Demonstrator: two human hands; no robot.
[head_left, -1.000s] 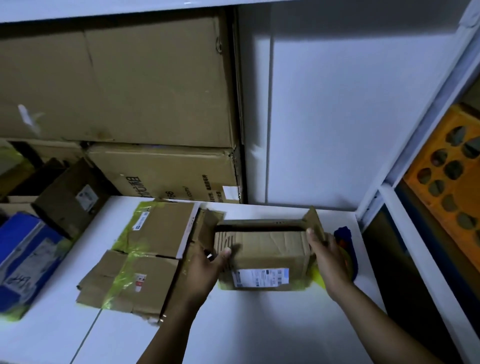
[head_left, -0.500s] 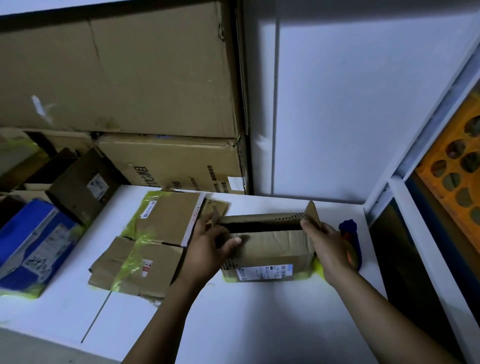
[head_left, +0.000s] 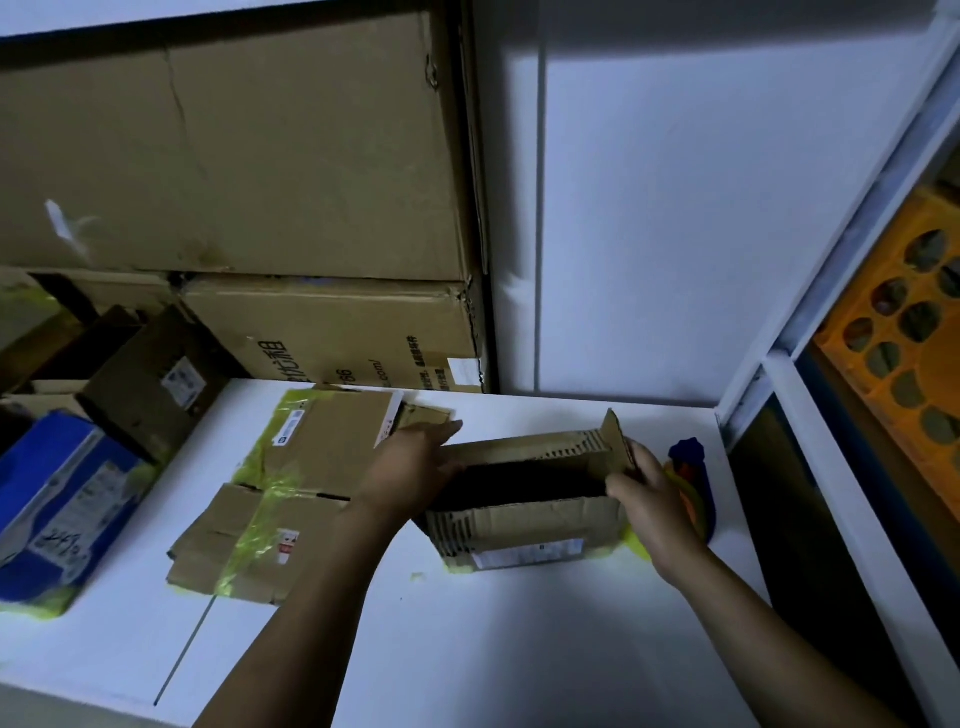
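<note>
A small cardboard box (head_left: 530, 525) with a white label and yellow tape stands on the white table (head_left: 519, 623), its top open and dark inside. My left hand (head_left: 410, 462) lies with straight fingers against the box's left end, fingertips over the far flap. My right hand (head_left: 649, 499) pinches the raised right end flap (head_left: 615, 441) between thumb and fingers.
Flattened cardboard boxes (head_left: 291, 478) with yellow tape lie left of the box. A blue parcel (head_left: 57, 509) sits at the far left. Large cartons (head_left: 234, 156) are stacked against the back. A blue and orange object (head_left: 696, 483) lies behind my right hand. An orange crate (head_left: 904, 322) is at the right.
The box's top has opened wider, showing its dark inside. My left hand moved from the near front face up to the left end. My right hand stayed on the right flap.
</note>
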